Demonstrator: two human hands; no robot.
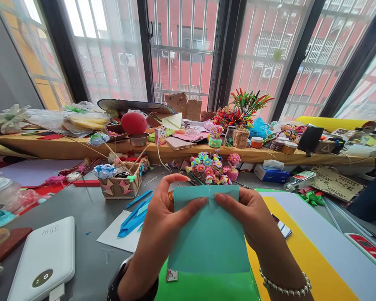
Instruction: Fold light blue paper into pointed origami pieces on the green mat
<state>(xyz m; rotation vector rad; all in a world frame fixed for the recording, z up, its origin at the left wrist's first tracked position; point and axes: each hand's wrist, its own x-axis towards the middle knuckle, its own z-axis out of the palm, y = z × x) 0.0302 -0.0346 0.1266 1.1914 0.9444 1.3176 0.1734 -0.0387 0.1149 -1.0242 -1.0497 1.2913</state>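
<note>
A teal sheet of paper is held up over the grey table, its top corners folded in to meet at the middle. My left hand grips its left side, thumb pressed on the fold, a ring on one finger. My right hand grips the right side, thumb meeting the other at the centre crease; a bead bracelet is on that wrist. Under the paper lie a green sheet and a yellow sheet.
A white power bank lies front left. Folded blue paper strips rest on a white sheet. A small basket and a paper-flower bouquet stand behind. The wooden ledge by the window is crowded with craft items.
</note>
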